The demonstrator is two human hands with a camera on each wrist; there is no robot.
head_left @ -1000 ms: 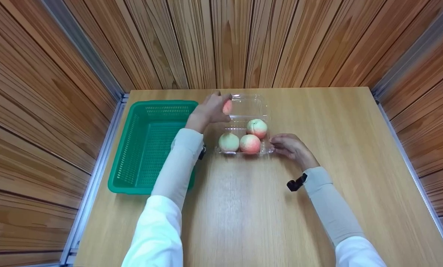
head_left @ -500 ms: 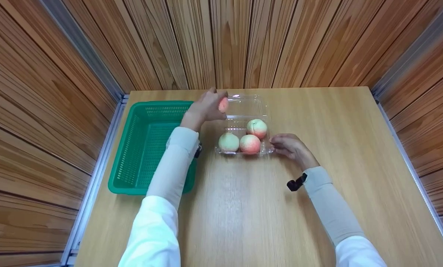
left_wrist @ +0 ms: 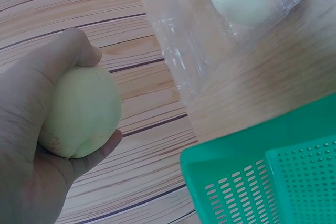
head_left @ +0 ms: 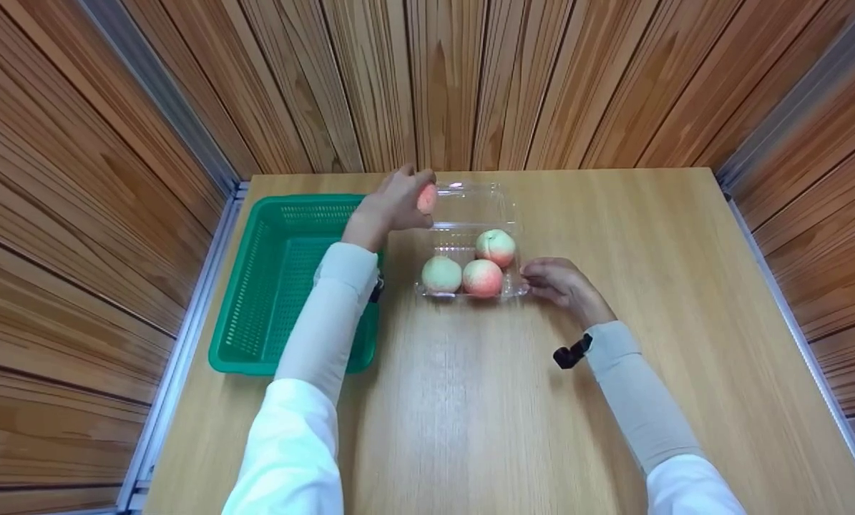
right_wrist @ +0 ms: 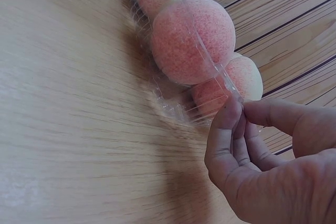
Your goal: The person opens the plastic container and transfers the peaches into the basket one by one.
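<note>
A peach [left_wrist: 84, 111] is gripped in my left hand [head_left: 393, 204], with thumb and fingers curled round it. In the head view that hand is raised between the green basket and the raised-open lid of a clear plastic box [head_left: 463, 242]. Three pale green and pink peaches sit in the box: one at front left [head_left: 441, 275], one at front right [head_left: 483, 277], one at back right [head_left: 496, 247]. My right hand [head_left: 567, 286] pinches the box's right rim between thumb and fingertips, as the right wrist view shows [right_wrist: 262, 150].
The green perforated basket [head_left: 221, 336] stands left of the box, partly behind my left forearm. Its visible inside holds nothing. Both rest on a wooden table [head_left: 470, 415] with plank walls [head_left: 441, 86] at the back and sides.
My left hand has moved a little left and back, carrying the peach away from above the box's lid toward the basket. The right hand, the box and its three peaches have stayed put.
</note>
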